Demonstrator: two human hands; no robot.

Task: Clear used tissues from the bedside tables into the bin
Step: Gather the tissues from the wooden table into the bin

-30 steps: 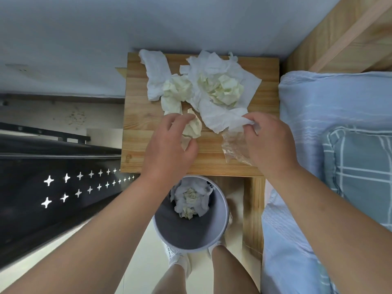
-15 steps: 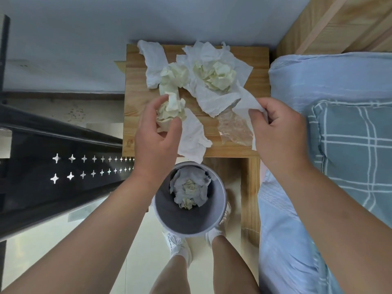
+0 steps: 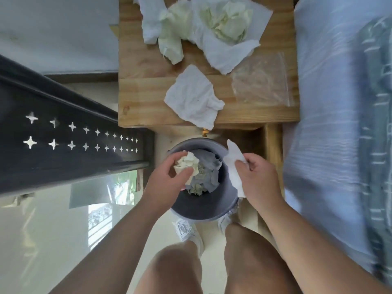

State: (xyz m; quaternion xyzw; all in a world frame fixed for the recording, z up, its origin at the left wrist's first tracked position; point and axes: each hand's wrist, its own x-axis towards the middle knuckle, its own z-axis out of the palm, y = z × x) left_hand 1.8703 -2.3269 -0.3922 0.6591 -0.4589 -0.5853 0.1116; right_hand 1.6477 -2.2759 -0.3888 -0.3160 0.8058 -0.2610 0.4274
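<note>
A round grey bin (image 3: 209, 211) stands on the floor in front of the wooden bedside table (image 3: 140, 98), with crumpled tissues inside. Over its left side my left hand (image 3: 167, 183) grips a crumpled yellowish tissue (image 3: 187, 164). At the bin's right rim my right hand (image 3: 257, 179) pinches a flat white tissue (image 3: 233, 164). On the table lie a white tissue (image 3: 193, 98) at the front edge and a pile of white and yellowish tissues (image 3: 203, 28) at the back.
A clear plastic bag (image 3: 261, 81) lies on the table's right side. A bed with blue bedding (image 3: 339, 102) runs along the right. A black perforated metal rail (image 3: 63, 132) is on the left. My legs and white shoes (image 3: 186, 230) are below the bin.
Both hands came down from the table to the bin, each carrying a tissue. A white tissue now lies loose at the table's front edge. The view tilted downward.
</note>
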